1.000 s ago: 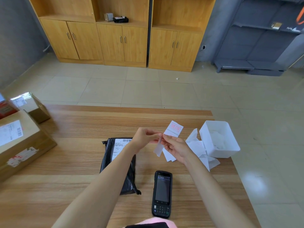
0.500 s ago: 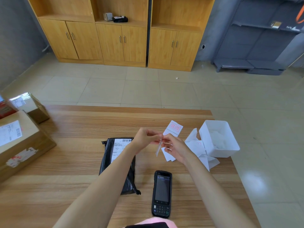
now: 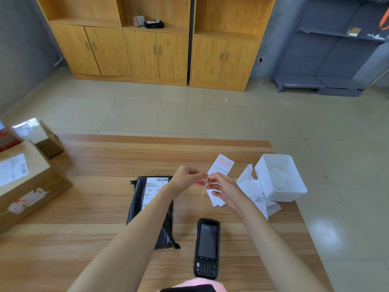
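1. Peeling looks like the step in hand. The left hand (image 3: pixel 187 179) and the right hand (image 3: pixel 226 190) meet above the wooden table (image 3: pixel 94 186). Each pinches the top of a small white label slip (image 3: pixel 204 188) between thumb and fingertips, with the other fingers loosely curled.
2. A second ago the slip showed its broad white face to the camera. It has since turned edge-on and now reads as a thin sliver hanging down from the pinch. The hands themselves have barely shifted.
3. I take this to mean the sticker is being worked apart from its backing at the top corner. Whether the two layers have parted yet is too fine to tell.
4. The slip hangs in the air between the hands. It is just right of the black poly mailer (image 3: pixel 151 207) and in front of the red-stamped label sheets (image 3: pixel 224 163) lying on the table.
5. Nothing else has moved. The handheld scanner (image 3: pixel 207 247) lies screen up near the person. The white bin (image 3: pixel 294 186) stands at the table's right edge with paper scraps (image 3: pixel 250 186) just beside it, and cardboard boxes (image 3: pixel 21 180) sit at the left.
6. Once the sticker comes free, it probably belongs on the mailer. The thin slip could curl or stick to a fingertip, so the pull should be slow and even.
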A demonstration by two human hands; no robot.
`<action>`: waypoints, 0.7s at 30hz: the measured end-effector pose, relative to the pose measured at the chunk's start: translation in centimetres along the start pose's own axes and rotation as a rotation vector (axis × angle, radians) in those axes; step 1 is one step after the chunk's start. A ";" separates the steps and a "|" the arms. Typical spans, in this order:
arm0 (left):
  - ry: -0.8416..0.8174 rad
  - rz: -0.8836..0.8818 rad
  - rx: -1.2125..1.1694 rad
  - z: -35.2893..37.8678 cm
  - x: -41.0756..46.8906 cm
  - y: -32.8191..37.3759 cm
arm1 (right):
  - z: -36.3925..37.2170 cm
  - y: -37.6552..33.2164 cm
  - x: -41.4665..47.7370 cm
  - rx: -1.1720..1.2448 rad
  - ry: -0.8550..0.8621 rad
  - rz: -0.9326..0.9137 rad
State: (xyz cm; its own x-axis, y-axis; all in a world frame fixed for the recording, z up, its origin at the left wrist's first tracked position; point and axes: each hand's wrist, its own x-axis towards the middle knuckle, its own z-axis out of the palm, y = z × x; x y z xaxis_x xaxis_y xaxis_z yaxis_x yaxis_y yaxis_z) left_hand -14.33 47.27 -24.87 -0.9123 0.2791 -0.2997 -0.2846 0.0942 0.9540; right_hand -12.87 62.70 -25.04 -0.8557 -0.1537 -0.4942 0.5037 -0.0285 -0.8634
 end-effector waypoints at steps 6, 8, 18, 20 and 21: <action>0.010 -0.010 0.044 -0.1 0.2 -0.2 | 0.1 0.0 0.1 -0.040 0.007 0.002; 0.010 -0.011 0.050 -0.1 0.3 -0.2 | 0.2 0.1 0.2 -0.083 0.012 0.002; 0.095 -0.020 0.062 -0.6 0.6 -0.7 | -0.3 0.5 0.3 -0.042 0.037 -0.015; 0.115 -0.025 0.076 -0.8 0.8 -0.8 | -0.5 0.6 0.4 -0.036 0.055 -0.013; 0.119 -0.028 0.085 -0.9 0.8 -0.9 | -0.5 0.7 0.5 -0.032 0.064 -0.014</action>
State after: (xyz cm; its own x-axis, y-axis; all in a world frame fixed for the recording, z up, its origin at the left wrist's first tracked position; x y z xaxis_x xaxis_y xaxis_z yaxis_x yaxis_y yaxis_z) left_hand -15.11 46.58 -25.94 -0.9344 0.1601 -0.3183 -0.2889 0.1824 0.9398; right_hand -13.01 63.14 -25.96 -0.8688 -0.0897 -0.4870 0.4889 0.0013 -0.8723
